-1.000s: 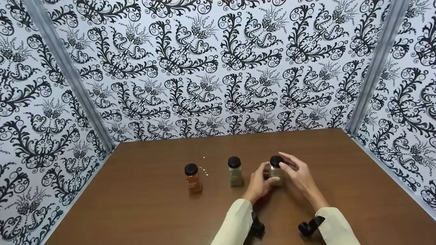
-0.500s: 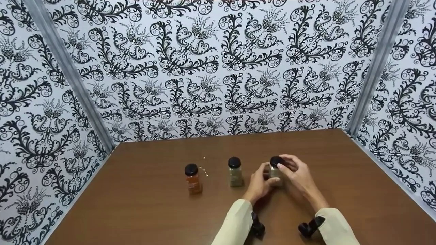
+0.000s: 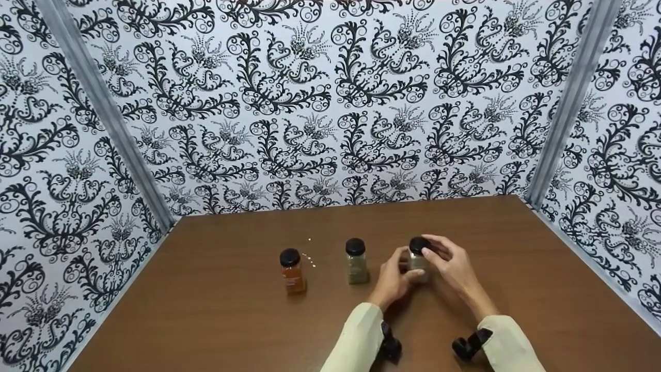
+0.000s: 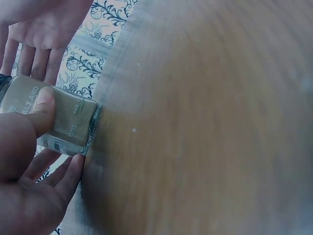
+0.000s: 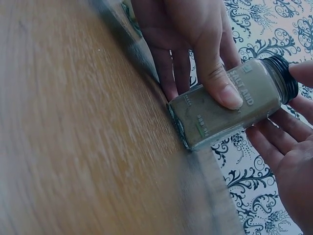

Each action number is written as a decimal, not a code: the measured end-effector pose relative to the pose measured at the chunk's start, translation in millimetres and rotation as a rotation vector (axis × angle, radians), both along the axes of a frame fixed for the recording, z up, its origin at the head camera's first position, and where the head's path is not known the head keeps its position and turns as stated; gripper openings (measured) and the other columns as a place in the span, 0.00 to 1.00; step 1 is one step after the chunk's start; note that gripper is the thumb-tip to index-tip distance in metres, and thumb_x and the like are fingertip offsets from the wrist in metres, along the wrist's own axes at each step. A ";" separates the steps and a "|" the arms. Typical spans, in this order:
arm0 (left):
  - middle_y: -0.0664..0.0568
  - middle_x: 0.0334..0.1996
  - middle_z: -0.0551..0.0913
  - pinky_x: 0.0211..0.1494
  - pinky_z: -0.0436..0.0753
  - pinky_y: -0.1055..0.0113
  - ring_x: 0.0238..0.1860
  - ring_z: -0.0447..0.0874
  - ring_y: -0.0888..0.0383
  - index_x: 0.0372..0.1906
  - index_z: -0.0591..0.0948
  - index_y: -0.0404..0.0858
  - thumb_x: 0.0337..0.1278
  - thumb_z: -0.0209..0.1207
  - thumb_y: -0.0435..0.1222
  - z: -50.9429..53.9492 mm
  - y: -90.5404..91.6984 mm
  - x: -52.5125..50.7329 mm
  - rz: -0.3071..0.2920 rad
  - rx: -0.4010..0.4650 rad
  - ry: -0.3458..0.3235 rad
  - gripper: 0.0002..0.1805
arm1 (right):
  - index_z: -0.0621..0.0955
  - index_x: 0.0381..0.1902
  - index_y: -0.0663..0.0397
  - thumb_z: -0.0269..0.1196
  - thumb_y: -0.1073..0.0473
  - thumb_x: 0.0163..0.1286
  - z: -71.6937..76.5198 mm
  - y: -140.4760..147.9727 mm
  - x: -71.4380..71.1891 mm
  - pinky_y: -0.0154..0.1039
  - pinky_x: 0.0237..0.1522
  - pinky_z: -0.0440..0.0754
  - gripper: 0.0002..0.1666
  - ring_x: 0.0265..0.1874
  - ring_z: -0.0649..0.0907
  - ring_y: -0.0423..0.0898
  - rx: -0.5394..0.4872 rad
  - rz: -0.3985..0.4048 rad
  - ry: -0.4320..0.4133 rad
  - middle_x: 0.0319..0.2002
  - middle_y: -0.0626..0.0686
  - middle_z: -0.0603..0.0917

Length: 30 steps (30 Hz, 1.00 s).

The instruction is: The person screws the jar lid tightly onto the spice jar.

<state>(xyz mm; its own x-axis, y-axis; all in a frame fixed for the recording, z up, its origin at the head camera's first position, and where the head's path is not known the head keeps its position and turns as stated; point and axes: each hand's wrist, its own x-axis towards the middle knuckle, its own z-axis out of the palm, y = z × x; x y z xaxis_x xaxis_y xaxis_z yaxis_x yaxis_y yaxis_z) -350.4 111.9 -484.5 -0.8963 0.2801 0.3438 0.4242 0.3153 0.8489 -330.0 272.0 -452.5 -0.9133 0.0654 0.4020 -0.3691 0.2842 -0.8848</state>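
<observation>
A square glass spice jar (image 3: 416, 262) with greyish-brown powder and a black cap (image 3: 419, 245) stands upright on the table. My left hand (image 3: 393, 280) grips its body, with the thumb across the front label, as the left wrist view shows. Printed letters on the jar (image 5: 220, 110) read "SALT AND"; the thumb covers part of the rest. My right hand (image 3: 455, 266) holds the cap between thumb and fingers, and the cap sits on the jar. Left of the hands stands a jar of green seasoning (image 3: 357, 268), and farther left a jar of orange-red spice (image 3: 293, 279), both black-capped.
Small pale crumbs (image 3: 310, 258) lie on the brown table (image 3: 217, 320) between the orange-red and green jars. Patterned black-and-white panels (image 3: 320, 103) enclose the back and sides. Black wrist devices (image 3: 391, 347) sit at both cuffs.
The fingers of my right hand have shifted around the cap, curling closer and then easing slightly back. My left hand and the jars have stayed in place.
</observation>
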 end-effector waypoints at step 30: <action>0.39 0.50 0.87 0.55 0.85 0.61 0.51 0.88 0.48 0.61 0.74 0.38 0.58 0.68 0.38 -0.6 -1.7 -0.4 -0.013 -0.024 0.021 0.27 | 0.79 0.57 0.66 0.65 0.67 0.68 -1.2 -1.2 -2.5 0.22 0.53 0.79 0.20 0.48 0.83 0.29 -0.046 0.014 -0.006 0.55 0.68 0.84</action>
<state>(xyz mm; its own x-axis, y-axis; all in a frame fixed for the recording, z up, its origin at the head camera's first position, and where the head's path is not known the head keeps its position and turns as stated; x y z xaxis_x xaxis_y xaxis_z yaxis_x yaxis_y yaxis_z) -350.8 110.2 -485.1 -0.8854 0.2998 0.3554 0.4457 0.3300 0.8321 -332.6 270.7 -453.7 -0.9168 0.0709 0.3930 -0.3671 0.2377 -0.8993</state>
